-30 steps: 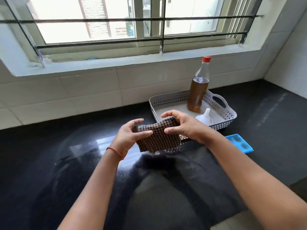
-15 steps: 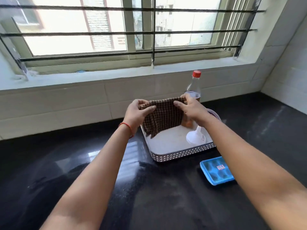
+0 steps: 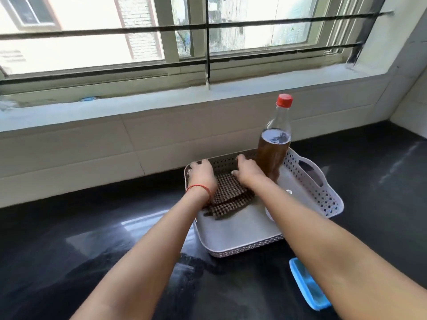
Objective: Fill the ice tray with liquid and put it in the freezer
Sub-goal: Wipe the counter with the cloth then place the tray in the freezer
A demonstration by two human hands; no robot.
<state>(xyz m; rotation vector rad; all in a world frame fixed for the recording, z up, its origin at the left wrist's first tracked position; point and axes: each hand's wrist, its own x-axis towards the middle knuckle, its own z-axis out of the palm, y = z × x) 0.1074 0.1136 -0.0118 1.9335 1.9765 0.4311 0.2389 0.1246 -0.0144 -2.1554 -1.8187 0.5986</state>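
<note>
Nearest, a blue plastic ice tray (image 3: 307,289) lies flat on the glossy black stone desk (image 3: 69,239), just in front of the basket and partly hidden under the right forearm. Beyond it sits a shallow white plastic basket (image 3: 323,197) with perforated walls, a cut-out handle and a smooth floor. A brown checked woven cloth (image 3: 231,192), folded, lies on that floor. The left hand (image 3: 201,175), a red thread at its wrist, and the right hand (image 3: 248,172) both rest palm-down on the cloth's far part. Their fingertips are hidden, so I cannot tell whether either grip pinches the cloth or merely presses it. A clear, red-capped bottle (image 3: 272,155) of brown liquid stands upright in the basket's far corner, before pale wall tiles (image 3: 69,153) and a barred window (image 3: 208,42).
</note>
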